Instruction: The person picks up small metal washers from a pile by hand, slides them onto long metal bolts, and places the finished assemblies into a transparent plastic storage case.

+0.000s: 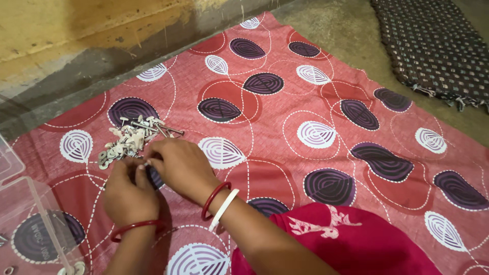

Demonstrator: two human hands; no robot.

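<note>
Two hands meet over a red patterned cloth [285,137] spread on the floor. At the far left a clear plastic box [30,224] is cut off by the frame edge, with a few washers beside its lower corner. The left hand [130,196], a red bangle on its wrist, has its grip pinched together on something small at the fingertips; what it is I cannot make out. The right hand [181,168] covers that spot, fingers curled in on the same small piece. Just beyond both lies a pile of pale screws and washers [130,140], near the fingertips. A pink garment [346,239] fills the foreground, and a dark woven mat [438,46] lies at the far right.
</note>
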